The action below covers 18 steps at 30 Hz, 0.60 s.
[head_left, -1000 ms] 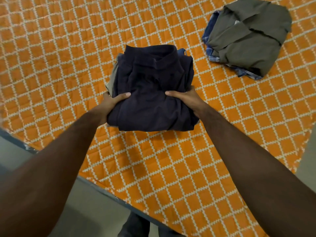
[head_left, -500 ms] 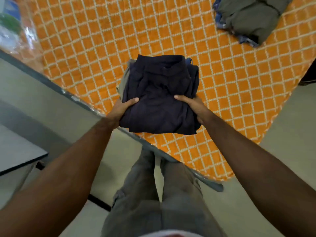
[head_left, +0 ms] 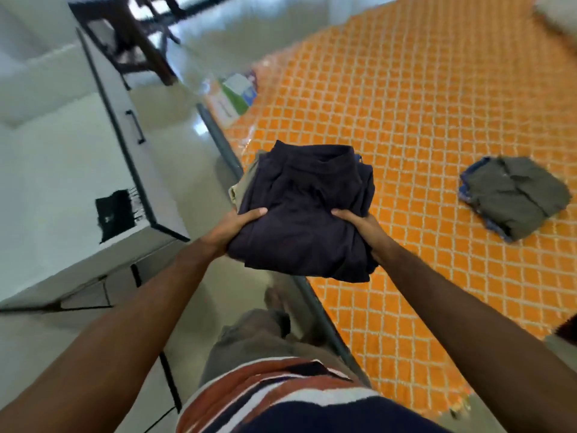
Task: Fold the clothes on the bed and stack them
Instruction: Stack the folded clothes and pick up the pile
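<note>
A stack of folded clothes (head_left: 307, 207) with a dark navy garment on top and a beige one showing at its left edge hangs in the air over the bed's left edge. My left hand (head_left: 232, 228) grips its near left side and my right hand (head_left: 362, 226) grips its near right side, thumbs on top. A second folded pile, an olive garment over a blue checked one (head_left: 515, 196), lies on the orange quilted bed cover (head_left: 421, 104) to the right.
A white cabinet with a black handle (head_left: 93, 170) stands on the left beside the bed. A dark chair (head_left: 137, 42) is at the back left. Packets and a box (head_left: 234, 95) lie at the bed's far left corner. Pale floor runs between cabinet and bed.
Both hands have lifted the navy-topped stack off the bed and carried it left, over the bed's edge. My view has swung left, bringing the cabinet and floor into sight.
</note>
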Available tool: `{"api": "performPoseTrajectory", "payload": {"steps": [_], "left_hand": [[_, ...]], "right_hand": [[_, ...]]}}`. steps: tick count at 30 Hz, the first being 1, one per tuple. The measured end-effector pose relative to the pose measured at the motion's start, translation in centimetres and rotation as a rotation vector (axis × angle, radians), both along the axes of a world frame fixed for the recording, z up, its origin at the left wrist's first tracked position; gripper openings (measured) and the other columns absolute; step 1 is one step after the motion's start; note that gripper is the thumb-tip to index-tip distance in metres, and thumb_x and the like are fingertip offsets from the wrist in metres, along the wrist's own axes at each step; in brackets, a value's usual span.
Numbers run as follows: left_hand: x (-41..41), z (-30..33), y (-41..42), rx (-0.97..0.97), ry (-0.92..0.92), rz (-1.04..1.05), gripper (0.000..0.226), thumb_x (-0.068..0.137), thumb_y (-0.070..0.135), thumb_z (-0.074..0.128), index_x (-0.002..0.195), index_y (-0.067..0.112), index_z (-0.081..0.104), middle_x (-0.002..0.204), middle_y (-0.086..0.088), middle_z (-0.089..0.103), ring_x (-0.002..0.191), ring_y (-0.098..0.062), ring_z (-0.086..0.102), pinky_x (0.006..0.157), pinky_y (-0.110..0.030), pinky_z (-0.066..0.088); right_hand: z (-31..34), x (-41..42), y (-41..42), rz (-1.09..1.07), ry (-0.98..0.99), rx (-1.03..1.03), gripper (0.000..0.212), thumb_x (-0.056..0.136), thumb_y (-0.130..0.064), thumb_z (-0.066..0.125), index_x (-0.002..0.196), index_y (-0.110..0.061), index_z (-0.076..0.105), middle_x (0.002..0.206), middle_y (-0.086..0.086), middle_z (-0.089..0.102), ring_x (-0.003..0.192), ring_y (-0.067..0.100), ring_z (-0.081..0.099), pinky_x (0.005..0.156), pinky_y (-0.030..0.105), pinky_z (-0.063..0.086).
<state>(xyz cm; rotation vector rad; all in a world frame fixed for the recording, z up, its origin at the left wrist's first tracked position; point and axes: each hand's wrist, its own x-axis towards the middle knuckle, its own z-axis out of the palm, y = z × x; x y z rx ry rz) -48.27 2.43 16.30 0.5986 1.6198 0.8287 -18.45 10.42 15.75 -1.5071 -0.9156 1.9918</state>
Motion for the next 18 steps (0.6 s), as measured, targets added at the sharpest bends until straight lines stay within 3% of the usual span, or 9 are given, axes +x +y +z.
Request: {"api": "performPoseTrajectory", "payload": {"steps": [3,5,7,9,13,18], "left_hand": [[-3.8,2.1,-0.7,0.06,0.02,0.075,0.08,0.062,0.056,0.088,0.129,0.02,0.063,0.12,0.001,0.072,0.11,-0.019,0.069,0.102,-0.042,0.051],[-7.2,3.6,-1.5,0.078,0.029,0.154,0.069,0.068,0.051,0.087,0.126,0.021,0.063,0.117,0.0,0.072,0.106,-0.019,0.069,0.095,-0.034,0.054],[-9.6,4.6,-1.9,0.096,0.05,0.204,0.047,0.083,0.036,0.079,0.123,0.022,0.06,0.109,0.004,0.071,0.095,-0.011,0.069,0.078,-0.019,0.055],[-13.1,4.8,-2.7,0.133,0.054,0.255,0.043,0.087,0.029,0.076,0.126,0.017,0.059,0.111,0.004,0.071,0.089,-0.005,0.071,0.07,-0.014,0.055],[-21.2,5.1,-4.5,0.182,0.012,0.399,0.061,0.079,0.036,0.084,0.129,0.017,0.056,0.118,0.001,0.071,0.102,-0.014,0.07,0.089,-0.03,0.057],[-31.7,5.4,-6.7,0.243,0.014,0.546,0.093,0.063,0.05,0.091,0.141,0.021,0.049,0.13,0.0,0.066,0.112,-0.019,0.067,0.091,-0.037,0.057]], "right_hand": [[2.0,-4.5,1.9,0.08,0.007,0.053,0.062,0.074,-0.031,0.089,0.129,-0.017,0.064,0.12,0.0,0.073,0.104,0.021,0.072,0.088,0.037,0.057],[2.9,-8.9,3.1,0.142,0.008,0.081,0.064,0.072,-0.031,0.09,0.129,-0.016,0.064,0.119,0.0,0.073,0.105,0.021,0.072,0.092,0.04,0.057],[3.6,-12.4,4.1,0.182,0.012,0.111,0.064,0.071,-0.031,0.09,0.128,-0.015,0.065,0.117,0.0,0.074,0.105,0.021,0.072,0.096,0.042,0.056],[4.2,-16.9,4.8,0.257,0.009,0.126,0.064,0.071,-0.031,0.09,0.127,-0.015,0.065,0.116,0.0,0.075,0.105,0.021,0.072,0.098,0.042,0.055],[5.3,-26.8,6.1,0.359,0.005,0.167,0.059,0.072,-0.028,0.089,0.124,-0.014,0.066,0.115,0.001,0.075,0.106,0.021,0.072,0.099,0.041,0.054],[6.6,-39.9,7.2,0.515,0.002,0.23,0.055,0.07,-0.032,0.09,0.118,-0.016,0.069,0.113,0.003,0.076,0.105,0.021,0.072,0.099,0.041,0.054]]}}
